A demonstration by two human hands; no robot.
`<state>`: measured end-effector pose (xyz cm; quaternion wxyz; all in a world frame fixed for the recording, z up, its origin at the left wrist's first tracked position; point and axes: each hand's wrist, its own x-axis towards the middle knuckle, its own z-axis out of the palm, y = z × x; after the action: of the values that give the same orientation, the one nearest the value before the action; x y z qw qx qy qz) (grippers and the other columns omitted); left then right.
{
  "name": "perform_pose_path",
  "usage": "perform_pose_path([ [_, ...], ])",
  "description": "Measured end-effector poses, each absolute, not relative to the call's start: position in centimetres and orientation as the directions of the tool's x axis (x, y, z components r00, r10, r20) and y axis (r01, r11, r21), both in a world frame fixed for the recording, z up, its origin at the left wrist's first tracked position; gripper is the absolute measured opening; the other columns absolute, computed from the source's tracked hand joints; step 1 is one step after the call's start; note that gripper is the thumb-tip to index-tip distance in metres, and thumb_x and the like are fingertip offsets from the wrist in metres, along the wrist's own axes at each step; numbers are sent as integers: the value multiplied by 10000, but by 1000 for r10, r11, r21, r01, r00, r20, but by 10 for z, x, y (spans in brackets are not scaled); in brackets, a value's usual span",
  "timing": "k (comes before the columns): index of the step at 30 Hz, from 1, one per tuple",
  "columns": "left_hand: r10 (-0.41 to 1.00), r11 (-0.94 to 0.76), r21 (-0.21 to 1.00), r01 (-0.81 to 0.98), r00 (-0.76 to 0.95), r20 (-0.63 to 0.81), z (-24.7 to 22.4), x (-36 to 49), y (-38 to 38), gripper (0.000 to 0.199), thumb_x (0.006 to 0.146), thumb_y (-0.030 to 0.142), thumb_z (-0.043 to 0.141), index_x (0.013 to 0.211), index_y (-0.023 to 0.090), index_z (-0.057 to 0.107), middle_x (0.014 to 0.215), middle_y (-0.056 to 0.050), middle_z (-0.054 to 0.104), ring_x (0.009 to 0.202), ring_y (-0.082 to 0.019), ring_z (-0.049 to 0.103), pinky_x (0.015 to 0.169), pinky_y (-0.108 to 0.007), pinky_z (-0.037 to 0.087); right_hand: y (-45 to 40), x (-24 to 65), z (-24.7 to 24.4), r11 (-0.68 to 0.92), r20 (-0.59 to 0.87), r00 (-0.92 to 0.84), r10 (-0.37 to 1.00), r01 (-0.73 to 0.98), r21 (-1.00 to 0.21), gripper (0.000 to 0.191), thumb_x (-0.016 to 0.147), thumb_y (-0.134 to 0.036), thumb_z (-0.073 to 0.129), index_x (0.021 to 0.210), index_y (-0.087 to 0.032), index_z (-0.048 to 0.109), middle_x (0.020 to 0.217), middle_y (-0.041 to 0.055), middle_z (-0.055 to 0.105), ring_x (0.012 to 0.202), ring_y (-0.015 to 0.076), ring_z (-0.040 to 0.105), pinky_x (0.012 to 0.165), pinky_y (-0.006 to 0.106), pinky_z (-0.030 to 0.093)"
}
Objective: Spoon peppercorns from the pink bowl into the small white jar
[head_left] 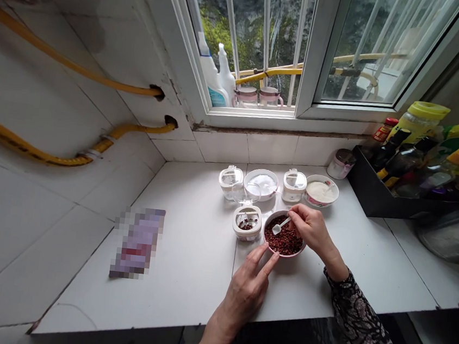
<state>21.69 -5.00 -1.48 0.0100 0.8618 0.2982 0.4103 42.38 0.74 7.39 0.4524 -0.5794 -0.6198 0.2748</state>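
My right hand (309,227) pinches a small white spoon (280,226) over a bowl (264,240) of dark red peppercorn-like grains. The spoon's scoop is at the grains. My left hand (248,283) has its fingers apart, with fingertips touching the bowl's near left rim, and holds nothing. Just left of the bowl stands a small clear container (247,229) with its lid up and a few of the same grains inside. Behind are a bowl of white crystals (262,184), a bowl of pale granules (321,191) and two more clear containers, one on the left (231,179) and one between the bowls (294,185).
A black box (368,195) of bottles and a lidded jar (340,164) stand at the right. A blurred purple packet (139,244) lies left on the white counter (185,277). Spray bottles (225,78) stand on the window sill. Yellow pipes (62,161) run along the left wall.
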Motion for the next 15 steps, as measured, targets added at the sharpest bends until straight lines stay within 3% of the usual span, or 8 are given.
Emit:
perform_pose_path([
  [4,524,-820,262,509,485,700,-15,217,-50,743,886,-64,419,1570,219,356,1456,-179,489,1382,-272,504,1050,-417,566,8,419,69,141,201,73,977,490,-860,207,877,-313,538,711,-218,617,589,8,651,533,161,571,540,271,447],
  [11,522,-822,263,505,482,704,-15,217,-50,734,877,-75,422,1555,204,381,1444,-183,492,1385,-272,500,1058,-422,560,12,429,68,16,56,139,989,276,-961,232,845,-400,574,711,-212,584,530,-7,649,347,113,459,389,248,355],
  [15,522,-823,265,503,485,701,-15,217,-50,726,883,-65,417,1555,208,380,1445,-183,497,1383,-274,504,1051,-425,565,13,429,67,15,57,143,988,280,-960,231,840,-396,575,710,-205,588,528,-6,650,349,111,467,387,239,350],
])
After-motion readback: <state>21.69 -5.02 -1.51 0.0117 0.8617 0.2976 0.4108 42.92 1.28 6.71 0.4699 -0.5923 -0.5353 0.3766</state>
